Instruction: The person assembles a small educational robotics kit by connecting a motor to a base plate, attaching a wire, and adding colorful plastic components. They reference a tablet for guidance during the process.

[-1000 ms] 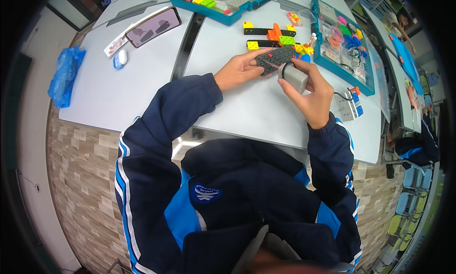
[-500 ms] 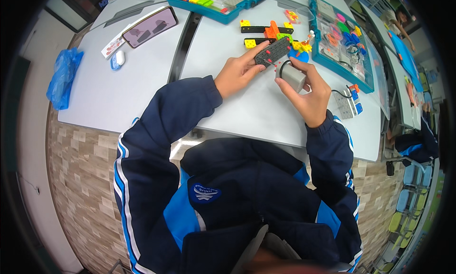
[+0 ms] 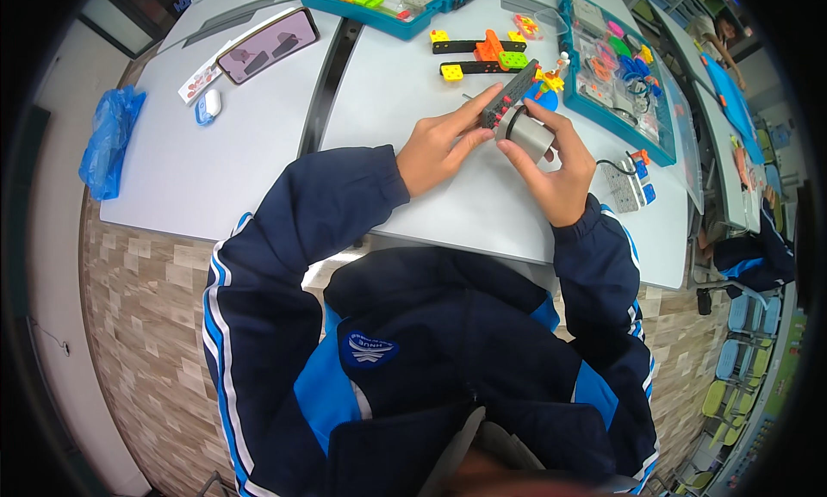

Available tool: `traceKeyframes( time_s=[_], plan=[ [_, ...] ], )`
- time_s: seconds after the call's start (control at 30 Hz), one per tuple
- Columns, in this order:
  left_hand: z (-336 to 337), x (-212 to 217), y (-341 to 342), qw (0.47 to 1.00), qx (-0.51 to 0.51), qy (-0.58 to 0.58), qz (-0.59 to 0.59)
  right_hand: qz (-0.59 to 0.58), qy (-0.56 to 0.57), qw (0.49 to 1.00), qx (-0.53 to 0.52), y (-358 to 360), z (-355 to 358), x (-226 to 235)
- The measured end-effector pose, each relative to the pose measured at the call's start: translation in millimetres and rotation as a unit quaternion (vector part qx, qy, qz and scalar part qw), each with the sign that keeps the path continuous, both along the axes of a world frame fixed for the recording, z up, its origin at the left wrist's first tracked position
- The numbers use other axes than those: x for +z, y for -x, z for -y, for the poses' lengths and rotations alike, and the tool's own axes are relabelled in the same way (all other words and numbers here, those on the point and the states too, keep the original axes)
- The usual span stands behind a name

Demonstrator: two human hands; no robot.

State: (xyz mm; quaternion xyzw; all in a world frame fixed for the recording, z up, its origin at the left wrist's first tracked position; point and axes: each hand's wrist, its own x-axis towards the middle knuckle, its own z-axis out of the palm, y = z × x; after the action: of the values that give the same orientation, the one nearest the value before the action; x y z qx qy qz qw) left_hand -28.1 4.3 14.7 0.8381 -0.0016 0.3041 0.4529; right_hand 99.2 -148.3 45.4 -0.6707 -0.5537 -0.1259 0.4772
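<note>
Above a white worktop (image 3: 392, 88), near its front edge, two small building parts are held close together by a pair of bare hands. A dark plate (image 3: 510, 94), long, flat and tilted up on edge, is held by the left hand (image 3: 441, 154); its grip is narrow, with fingers and thumb at the plate's lower end. A grey block (image 3: 532, 133) with a black band is held by the right hand (image 3: 558, 163), its grip curved around the sides. Red pegs (image 3: 506, 101) are seen between plate and block; whether the two are joined cannot be told. Just beyond the hands, a toy frame (image 3: 488, 51) of black bars with orange, yellow and green pieces is laid out. To the right, a teal case (image 3: 617, 129) is filled with colourful parts, and a pale box (image 3: 626, 187) with blue pieces is placed nearer. On the far left, a phone (image 3: 268, 46) and a crumpled blue bag (image 3: 110, 144) are seen.
</note>
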Motion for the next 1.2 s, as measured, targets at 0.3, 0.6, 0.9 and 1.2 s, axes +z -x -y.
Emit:
traceKeyframes(
  time_s=[0.3,0.6,0.9,1.2],
  plan=[
    [3.0,-0.2,-2.2,0.998,-0.001,-0.013,0.069,0.018,-0.022,1.000,0.001,-1.2,-1.8,1.1],
    [5.1,-1.0,-4.0,0.996,0.020,-0.004,0.083,0.060,-0.021,0.998,-0.020,-1.7,-1.4,-4.1],
    [3.9,2.5,0.4,0.997,0.034,0.016,0.068,-0.047,-0.038,0.997,0.055,-2.3,-2.8,-5.6],
    [5.3,0.8,-0.1,0.996,0.043,0.017,0.077,-0.052,-0.002,0.998,0.034,-0.4,2.8,-1.9]
  ],
)
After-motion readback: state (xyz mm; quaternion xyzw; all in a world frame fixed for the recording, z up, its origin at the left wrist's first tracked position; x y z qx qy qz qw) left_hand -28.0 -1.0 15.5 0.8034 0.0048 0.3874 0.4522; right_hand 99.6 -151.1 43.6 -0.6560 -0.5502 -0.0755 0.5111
